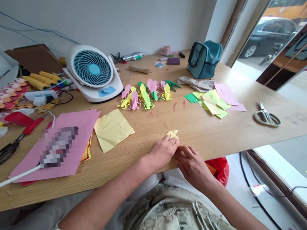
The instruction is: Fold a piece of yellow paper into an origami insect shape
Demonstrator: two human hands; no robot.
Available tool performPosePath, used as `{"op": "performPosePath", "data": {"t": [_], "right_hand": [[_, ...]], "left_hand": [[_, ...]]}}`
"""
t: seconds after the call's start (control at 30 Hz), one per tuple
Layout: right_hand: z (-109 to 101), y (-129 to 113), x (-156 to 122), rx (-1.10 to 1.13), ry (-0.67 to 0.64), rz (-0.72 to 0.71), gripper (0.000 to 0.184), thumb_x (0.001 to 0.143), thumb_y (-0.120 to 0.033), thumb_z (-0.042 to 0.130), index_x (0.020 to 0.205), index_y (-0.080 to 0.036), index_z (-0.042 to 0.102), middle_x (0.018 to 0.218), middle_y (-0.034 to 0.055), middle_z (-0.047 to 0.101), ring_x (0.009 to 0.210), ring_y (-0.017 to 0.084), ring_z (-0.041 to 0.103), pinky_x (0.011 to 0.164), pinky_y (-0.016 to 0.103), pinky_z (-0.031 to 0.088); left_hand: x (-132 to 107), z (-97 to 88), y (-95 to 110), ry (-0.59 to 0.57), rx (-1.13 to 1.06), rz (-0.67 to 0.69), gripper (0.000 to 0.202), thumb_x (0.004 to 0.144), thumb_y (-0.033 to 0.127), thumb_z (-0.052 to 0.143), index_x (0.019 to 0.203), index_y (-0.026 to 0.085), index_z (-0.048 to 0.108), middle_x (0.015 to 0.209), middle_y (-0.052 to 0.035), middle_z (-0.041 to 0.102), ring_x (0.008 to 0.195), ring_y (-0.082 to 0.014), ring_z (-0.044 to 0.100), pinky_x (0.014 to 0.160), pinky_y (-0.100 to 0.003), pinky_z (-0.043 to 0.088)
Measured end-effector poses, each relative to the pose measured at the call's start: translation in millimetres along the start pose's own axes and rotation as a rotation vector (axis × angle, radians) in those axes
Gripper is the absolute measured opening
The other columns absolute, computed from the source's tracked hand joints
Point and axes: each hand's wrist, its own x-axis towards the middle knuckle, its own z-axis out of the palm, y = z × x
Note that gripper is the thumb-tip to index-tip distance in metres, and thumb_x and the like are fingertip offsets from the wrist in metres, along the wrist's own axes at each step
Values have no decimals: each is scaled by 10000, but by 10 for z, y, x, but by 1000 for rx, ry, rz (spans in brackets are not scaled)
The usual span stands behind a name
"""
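1. The left hand [163,150] rests near the front edge of the worktop [198,132]. Its grip is pinched on a small yellow folded paper [172,134], whose pointed tips poke out just past the fingertips.
2. The right hand [192,165] sits just beside it, closer to the person, with fingers curled up against the left hand's fingers. The near part of the paper is hidden under both hands, so I cannot tell whether this grip has hold of it.
3. The folded paper lies well in front of the white fan [93,72] and off to its right.
4. Just right of the fan stands a cluster of folded paper figures [147,94] in pink, yellow and green.
5. In front of the fan lies a creased yellow sheet [113,129], touching a large pink sheet [71,129] on its left.
6. Farther right of the fan are loose paper pieces [214,102], and beyond them grey scissors [266,117].
7. Right of the fan, at about its depth on the worktop, sits a teal bag [203,58].
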Motion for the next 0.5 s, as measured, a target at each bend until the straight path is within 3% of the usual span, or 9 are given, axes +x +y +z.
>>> {"op": "performPosePath", "data": {"t": [0.27,0.5], "right_hand": [[87,7,-17,6,94,-33,285,955,-159,502,1196,-185,652,1148,113,629,1068,248,535,971,443,483],[153,26,-42,-58,119,-72,377,930,-109,478,1263,-213,619,1214,106,637,1099,257,565,1006,476,485]], "left_hand": [[53,-146,125,-43,-145,-222,338,918,126,510,1251,161,559,1362,-111,567,1236,-280,491,964,-417,498],[-15,-132,85,-28,-213,-204,436,896,70,463,1309,195,528,1358,-103,560,1208,-251,490,997,-386,459]]}}
